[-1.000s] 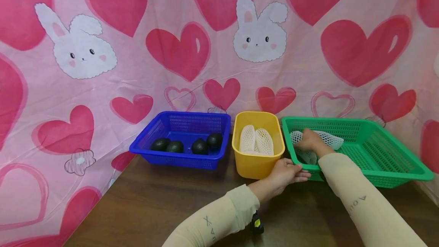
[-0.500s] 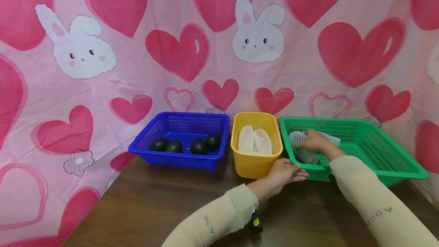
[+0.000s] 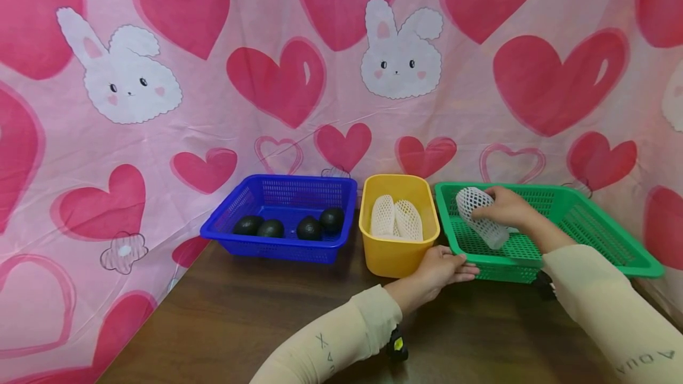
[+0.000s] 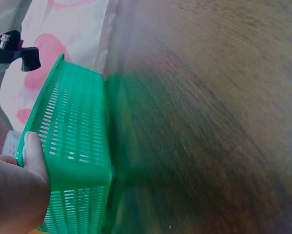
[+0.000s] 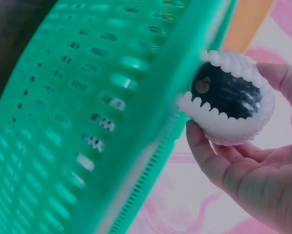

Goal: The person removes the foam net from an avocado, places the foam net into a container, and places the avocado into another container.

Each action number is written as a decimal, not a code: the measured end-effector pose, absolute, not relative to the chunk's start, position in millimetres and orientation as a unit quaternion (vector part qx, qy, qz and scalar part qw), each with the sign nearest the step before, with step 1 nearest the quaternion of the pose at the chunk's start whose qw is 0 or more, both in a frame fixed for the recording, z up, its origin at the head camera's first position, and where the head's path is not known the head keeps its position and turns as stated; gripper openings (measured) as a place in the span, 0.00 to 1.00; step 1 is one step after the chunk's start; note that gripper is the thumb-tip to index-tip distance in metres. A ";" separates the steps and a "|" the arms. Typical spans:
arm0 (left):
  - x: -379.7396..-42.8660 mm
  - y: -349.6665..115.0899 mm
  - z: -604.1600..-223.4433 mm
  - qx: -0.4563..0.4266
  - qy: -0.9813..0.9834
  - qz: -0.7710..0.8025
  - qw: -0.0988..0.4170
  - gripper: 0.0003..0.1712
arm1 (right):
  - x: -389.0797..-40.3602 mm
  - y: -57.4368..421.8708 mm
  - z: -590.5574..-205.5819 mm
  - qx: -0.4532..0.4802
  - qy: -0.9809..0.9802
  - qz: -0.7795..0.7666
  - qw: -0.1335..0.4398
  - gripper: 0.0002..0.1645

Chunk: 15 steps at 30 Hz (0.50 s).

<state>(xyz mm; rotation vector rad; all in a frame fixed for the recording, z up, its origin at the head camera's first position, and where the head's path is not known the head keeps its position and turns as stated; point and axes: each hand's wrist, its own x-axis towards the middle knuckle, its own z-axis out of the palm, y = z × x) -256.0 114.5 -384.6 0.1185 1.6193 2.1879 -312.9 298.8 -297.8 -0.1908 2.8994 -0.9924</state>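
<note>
In the head view my right hand [image 3: 504, 209] holds an avocado in a white foam net sleeve [image 3: 476, 209] above the left end of the green basket [image 3: 587, 242]. Seen from the right wrist, the thumb and fingers curl round the net [image 5: 228, 131], and the dark avocado [image 5: 228, 92] shows through its scalloped open end. My left hand [image 3: 440, 268] is at the green basket's near left corner. The left wrist view shows a finger [image 4: 33, 148] against the outer wall, with the rim pinched between it and another digit. The rest of that hand's grip is hidden.
A yellow bin [image 3: 397, 256] with white foam net sleeves [image 3: 408, 221] stands close beside the green basket. Further left is a blue basket [image 3: 285, 250] holding several bare avocados [image 3: 309, 228]. The wooden table [image 3: 299, 313] ends at a pink patterned cloth [image 3: 341, 105].
My right hand has lifted the netted avocado from low in the green basket, tilting it and drawing slightly right. The left hand has stayed at the basket corner.
</note>
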 end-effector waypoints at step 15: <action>-257.4 103.4 -384.3 0.071 0.595 0.764 0.240 0.06 | -276.0 294.0 -267.5 -0.080 0.944 -0.318 -0.024 0.57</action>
